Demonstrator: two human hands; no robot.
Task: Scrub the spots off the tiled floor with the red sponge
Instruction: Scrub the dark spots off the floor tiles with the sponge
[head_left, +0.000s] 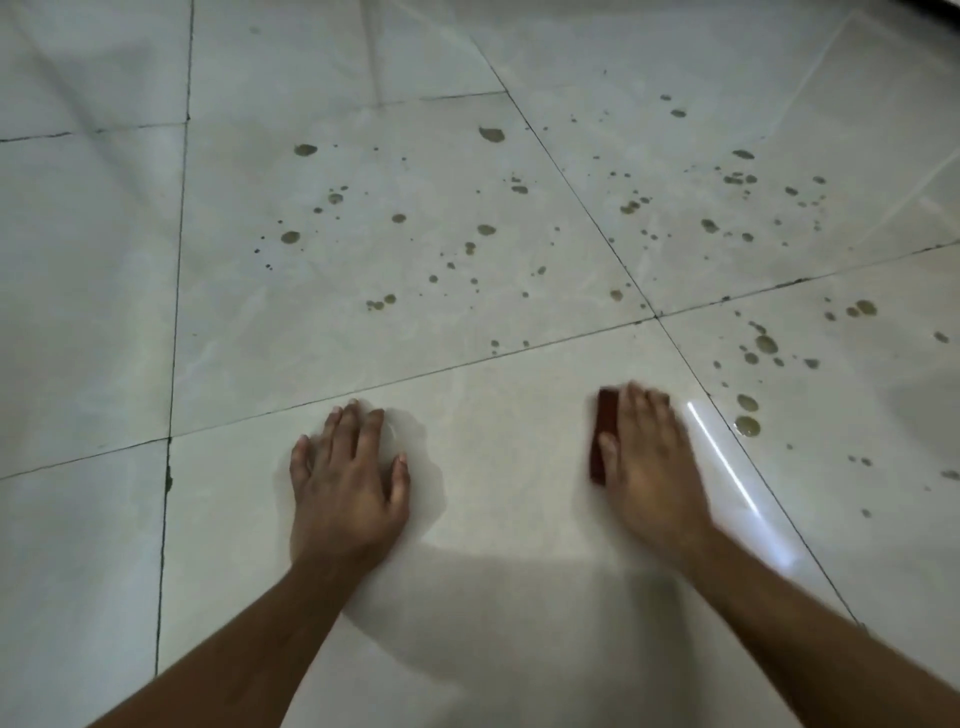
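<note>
The glossy pale tiled floor (509, 519) fills the view. My right hand (649, 462) presses flat on the red sponge (601, 436), whose dark red edge shows at the hand's left side; the hand is blurred. My left hand (345, 478) lies flat on the tile with fingers spread and holds nothing. Several olive-brown spots (395, 218) dot the tile beyond both hands, and more spots (748, 426) sit on the tile just right of the sponge hand.
Dark grout lines (174, 364) cross the floor. A bright streak of reflected light (727, 467) runs right of my right hand. A further cluster of spots (737, 179) lies at the far right.
</note>
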